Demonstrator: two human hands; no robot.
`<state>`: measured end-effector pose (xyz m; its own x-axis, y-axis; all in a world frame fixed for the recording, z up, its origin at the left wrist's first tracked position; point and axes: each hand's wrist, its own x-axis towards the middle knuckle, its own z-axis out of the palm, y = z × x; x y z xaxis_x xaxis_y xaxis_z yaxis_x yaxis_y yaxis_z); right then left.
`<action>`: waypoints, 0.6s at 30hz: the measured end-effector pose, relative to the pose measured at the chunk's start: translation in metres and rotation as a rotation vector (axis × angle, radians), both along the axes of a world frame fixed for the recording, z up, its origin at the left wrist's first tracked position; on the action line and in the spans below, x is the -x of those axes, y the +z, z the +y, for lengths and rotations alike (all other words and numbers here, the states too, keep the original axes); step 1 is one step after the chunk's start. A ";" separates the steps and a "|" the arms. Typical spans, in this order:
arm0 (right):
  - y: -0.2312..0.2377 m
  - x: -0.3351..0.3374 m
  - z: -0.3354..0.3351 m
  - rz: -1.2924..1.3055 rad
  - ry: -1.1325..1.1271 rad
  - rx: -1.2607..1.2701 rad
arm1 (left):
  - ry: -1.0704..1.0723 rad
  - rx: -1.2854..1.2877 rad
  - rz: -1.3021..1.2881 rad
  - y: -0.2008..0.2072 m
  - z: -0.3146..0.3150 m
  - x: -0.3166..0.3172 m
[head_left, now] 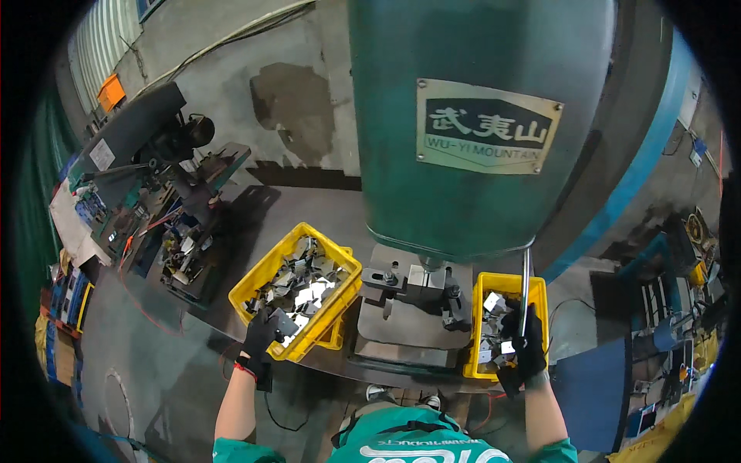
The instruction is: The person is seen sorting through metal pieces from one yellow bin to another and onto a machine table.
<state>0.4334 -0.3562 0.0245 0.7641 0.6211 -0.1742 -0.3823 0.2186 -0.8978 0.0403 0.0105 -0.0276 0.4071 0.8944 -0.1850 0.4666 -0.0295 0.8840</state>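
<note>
My left hand [261, 338], in a black glove, is at the near-left corner of a tilted yellow bin [340, 316]. Its fingers are closed on a small grey metal piece [285, 322] above many loose metal pieces [305, 289]. My right hand [529, 351], also gloved in black, grips a long metal lever [526, 285] on the press [463, 193]. That hand is over the right yellow bin [509, 282], which contains similar small metal pieces [488, 328]. Between the bins, under the press head, a die fixture [421, 289] is bolted down; I cannot make out any piece in it.
A second machine [147, 154] with a cluttered base stands at the left. Under the left bin is another yellow bin [334, 338]. A blue panel [590, 393] and shelving with parts [671, 309] are at the right. A thin cable [282, 424] hangs near my left forearm.
</note>
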 end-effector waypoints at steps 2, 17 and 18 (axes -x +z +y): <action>-0.026 -0.025 0.002 -0.109 0.028 0.190 | -0.007 0.021 -0.086 0.017 -0.021 -0.015; -0.049 -0.089 0.146 -0.624 0.655 0.236 | -0.049 0.128 -0.041 0.061 -0.137 -0.038; -0.049 -0.089 0.157 -0.676 0.689 0.200 | -0.082 0.091 0.081 0.039 -0.129 -0.020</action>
<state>0.5220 -0.1992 -0.0246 0.2233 0.9746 0.0155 0.2383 -0.0391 -0.9704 0.0606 -0.1180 0.0116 0.4589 0.8366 -0.2993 0.5358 0.0082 0.8443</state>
